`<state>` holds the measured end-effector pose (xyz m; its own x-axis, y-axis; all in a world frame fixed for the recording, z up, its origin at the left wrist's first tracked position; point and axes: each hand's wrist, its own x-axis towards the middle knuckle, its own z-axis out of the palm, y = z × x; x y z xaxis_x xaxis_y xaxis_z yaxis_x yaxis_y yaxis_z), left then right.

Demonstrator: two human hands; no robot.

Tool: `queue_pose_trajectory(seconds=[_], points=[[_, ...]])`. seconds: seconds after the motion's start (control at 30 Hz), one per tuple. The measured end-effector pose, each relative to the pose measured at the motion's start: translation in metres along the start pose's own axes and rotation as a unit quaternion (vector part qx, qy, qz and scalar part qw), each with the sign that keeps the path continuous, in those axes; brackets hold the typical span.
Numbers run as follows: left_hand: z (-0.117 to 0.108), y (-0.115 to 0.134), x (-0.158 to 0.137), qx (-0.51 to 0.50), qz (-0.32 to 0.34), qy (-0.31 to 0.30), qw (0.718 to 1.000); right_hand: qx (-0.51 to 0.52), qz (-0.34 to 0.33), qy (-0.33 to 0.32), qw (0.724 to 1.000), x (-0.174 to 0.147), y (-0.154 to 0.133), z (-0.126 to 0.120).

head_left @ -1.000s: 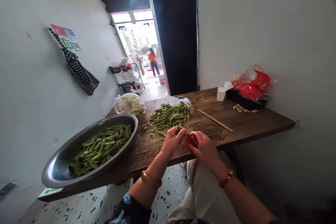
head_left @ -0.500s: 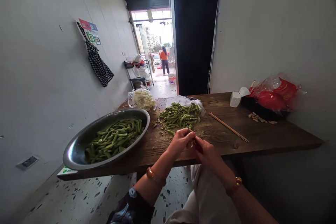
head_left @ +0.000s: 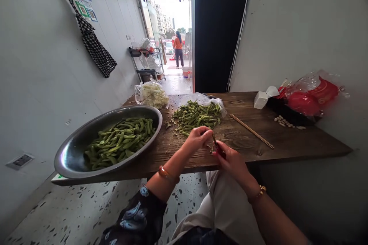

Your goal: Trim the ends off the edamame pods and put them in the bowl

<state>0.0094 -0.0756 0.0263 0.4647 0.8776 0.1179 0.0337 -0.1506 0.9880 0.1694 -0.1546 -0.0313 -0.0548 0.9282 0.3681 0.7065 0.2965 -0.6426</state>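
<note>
My left hand (head_left: 199, 138) is closed, its thumb and fingers pinched on what looks like a green soybean pod (head_left: 214, 137), mostly hidden. In the closed fingers of my right hand (head_left: 233, 160) is a small red-handled cutting tool (head_left: 221, 151), probably scissors; its blades are hard to make out against the pod. Both hands are close together above the table's front edge. Just beyond them lies a loose pile of green pods (head_left: 198, 116), partly on a clear plastic bag (head_left: 198, 98). To the left, a wide steel basin (head_left: 69, 157) holds many more pods.
Pod scraps (head_left: 170, 123) lie on the wooden table (head_left: 244, 143). A bagged pale vegetable (head_left: 154, 95) stands behind the basin. On the right are chopsticks (head_left: 251, 131), peanuts (head_left: 283, 121), a white block (head_left: 260, 100) and a red plastic-wrapped bundle (head_left: 312, 97). A person (head_left: 178, 49) stands outside the doorway.
The view has tipped downward. My hands have drawn slightly apart, so the red handle and the thin piece between my fingers show more. The pile and basin look the same.
</note>
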Motion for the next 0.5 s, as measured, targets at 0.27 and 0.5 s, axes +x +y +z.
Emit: queue_pose_trajectory(seconds=[0.27, 0.5], points=[[-0.044, -0.027, 0.06, 0.183, 0.021, 0.081, 0.98, 0.165, 0.104, 0.067, 0.978, 0.01, 0.031, 0.008], [-0.023, -0.048, 0.082, 0.436, 0.048, 0.031, 0.898, 0.17, 0.093, 0.037, 0.98, 0.01, 0.033, 0.014]])
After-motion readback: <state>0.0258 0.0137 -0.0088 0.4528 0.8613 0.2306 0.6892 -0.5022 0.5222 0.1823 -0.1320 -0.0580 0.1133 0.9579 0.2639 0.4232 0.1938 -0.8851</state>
